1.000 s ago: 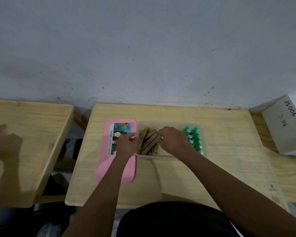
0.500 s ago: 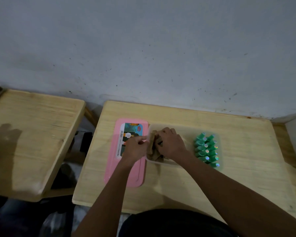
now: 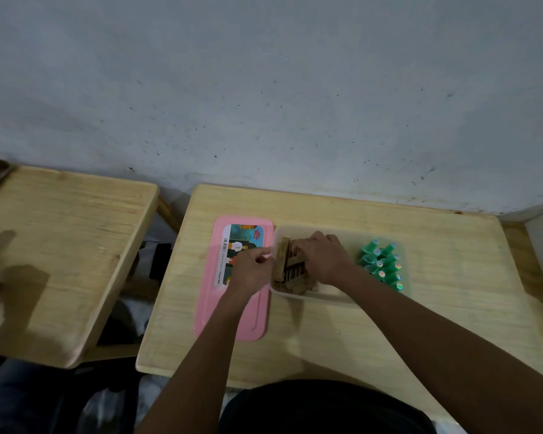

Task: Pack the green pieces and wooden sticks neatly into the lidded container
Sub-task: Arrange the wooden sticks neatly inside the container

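Translucent rectangular plastic container [image 3: 339,296] sits open on the pale wooden desk [image 3: 436,311], near its middle. Green plastic pieces [image 3: 381,265], small pegs with coloured round tips, are packed in neat rows at the container's right end. Brown wooden sticks [image 3: 290,269] lie in a rough pile at its left end, several tilted or on edge. Right hand [image 3: 322,257] is inside the container, palm down over the sticks, fingers curled against the pile; whether it actually grips any stick cannot be told. Left hand [image 3: 254,267] is at the container's left wall, fingers bent, thumb and forefinger close together touching the upright stick at the pile's left edge; a firm pinch cannot be confirmed. Pink rectangular plastic lid [image 3: 232,321], printed label facing up, lies flat on the desk just beside the container's left side, under the left wrist. Second wooden desk [image 3: 60,245] stands apart to the left.
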The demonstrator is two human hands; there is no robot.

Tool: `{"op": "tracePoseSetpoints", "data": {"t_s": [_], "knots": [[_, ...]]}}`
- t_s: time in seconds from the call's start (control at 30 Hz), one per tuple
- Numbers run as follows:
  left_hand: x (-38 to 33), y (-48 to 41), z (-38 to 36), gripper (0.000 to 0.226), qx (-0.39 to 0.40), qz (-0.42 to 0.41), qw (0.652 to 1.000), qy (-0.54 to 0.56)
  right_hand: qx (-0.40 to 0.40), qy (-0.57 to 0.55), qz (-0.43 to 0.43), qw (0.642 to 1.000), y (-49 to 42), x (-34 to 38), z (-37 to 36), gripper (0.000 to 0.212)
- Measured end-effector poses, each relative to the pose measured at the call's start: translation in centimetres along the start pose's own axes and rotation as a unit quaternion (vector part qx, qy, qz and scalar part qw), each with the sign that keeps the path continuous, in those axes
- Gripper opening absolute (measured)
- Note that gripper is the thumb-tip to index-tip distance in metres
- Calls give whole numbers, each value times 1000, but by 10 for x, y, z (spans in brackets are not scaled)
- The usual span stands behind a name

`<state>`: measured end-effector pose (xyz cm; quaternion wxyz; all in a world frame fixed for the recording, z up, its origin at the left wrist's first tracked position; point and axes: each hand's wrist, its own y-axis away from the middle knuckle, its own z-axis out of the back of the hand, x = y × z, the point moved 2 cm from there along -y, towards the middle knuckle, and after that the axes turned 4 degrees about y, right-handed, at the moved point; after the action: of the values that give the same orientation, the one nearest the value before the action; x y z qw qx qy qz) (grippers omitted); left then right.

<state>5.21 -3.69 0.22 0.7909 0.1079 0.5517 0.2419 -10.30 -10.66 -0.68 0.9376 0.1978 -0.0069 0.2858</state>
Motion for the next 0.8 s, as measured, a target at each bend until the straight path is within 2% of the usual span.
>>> {"op": "tracePoseSetpoints", "data": {"t_s": [0.17,0.23,0.33,0.43,0.63,0.7,0.8], "knots": [[1,-1,-2,35,-9,-4,1000,2,16,58,41,997,0,-11,1,31],[2,-1,-2,36,-11,-1,1000,1,7,35,34,999,2,-6,2,31],[2,-2,-2,36,-11,-1,1000,1,-4,-35,-10,999,3,10,-3,32],[2,-1,-2,36,-10,0,1000,0,-10,-73,-90,993,0,27,-13,31],[4,-2,-3,36,-18,5,1000,7,-40,-153,-238,958,-12,40,-28,37],[4,-2,-3,36,-20,-1,1000,1,-49,-156,-253,954,-15,42,-30,36],[5,-3,-4,36,-24,-10,1000,-2,-74,-169,-228,956,-14,42,-23,28]]}}
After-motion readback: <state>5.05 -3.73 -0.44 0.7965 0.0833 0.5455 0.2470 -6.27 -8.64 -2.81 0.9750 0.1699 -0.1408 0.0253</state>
